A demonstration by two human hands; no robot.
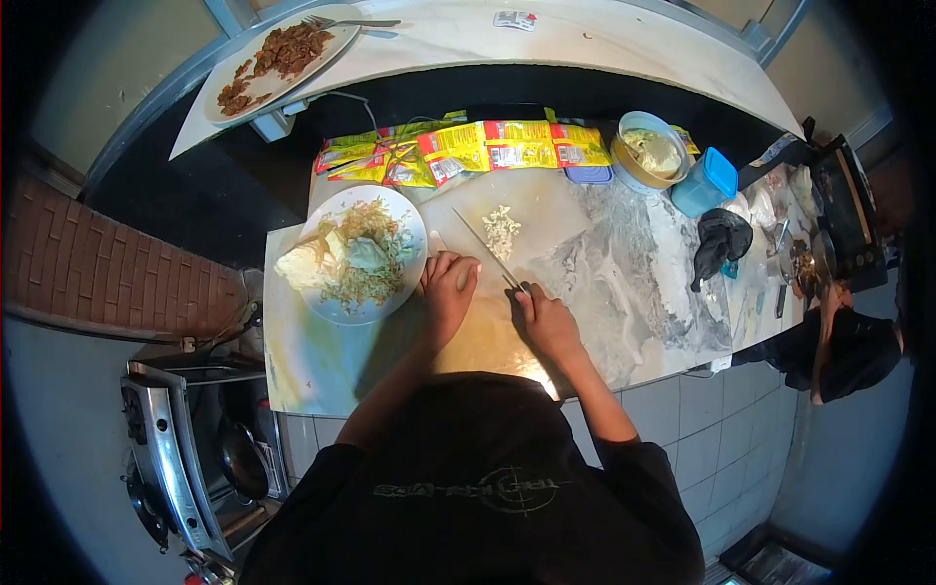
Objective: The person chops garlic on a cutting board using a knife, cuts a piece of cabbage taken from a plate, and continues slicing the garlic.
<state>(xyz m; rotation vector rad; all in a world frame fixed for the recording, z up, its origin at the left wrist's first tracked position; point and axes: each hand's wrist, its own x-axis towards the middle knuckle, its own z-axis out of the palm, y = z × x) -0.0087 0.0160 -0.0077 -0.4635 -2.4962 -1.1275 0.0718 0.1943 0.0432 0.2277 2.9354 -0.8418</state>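
The floor (702, 439) is covered with pale square tiles. Brown bricks (122, 263) are seen at the left. A white shelf (585, 54) is set behind the table (629, 341), whose near edge is brightly lit in one spot.

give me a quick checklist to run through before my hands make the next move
1. Knife in right hand: ok, tip pointing away from the body.
2. Left hand off the blade: ok, apart but close.
3. Left hand empty: cannot tell, its curled grip hides this.
4. Chopped pieces off the plate: ok, beside the blade.
5. Free room on the plate: not ok, food covers most.
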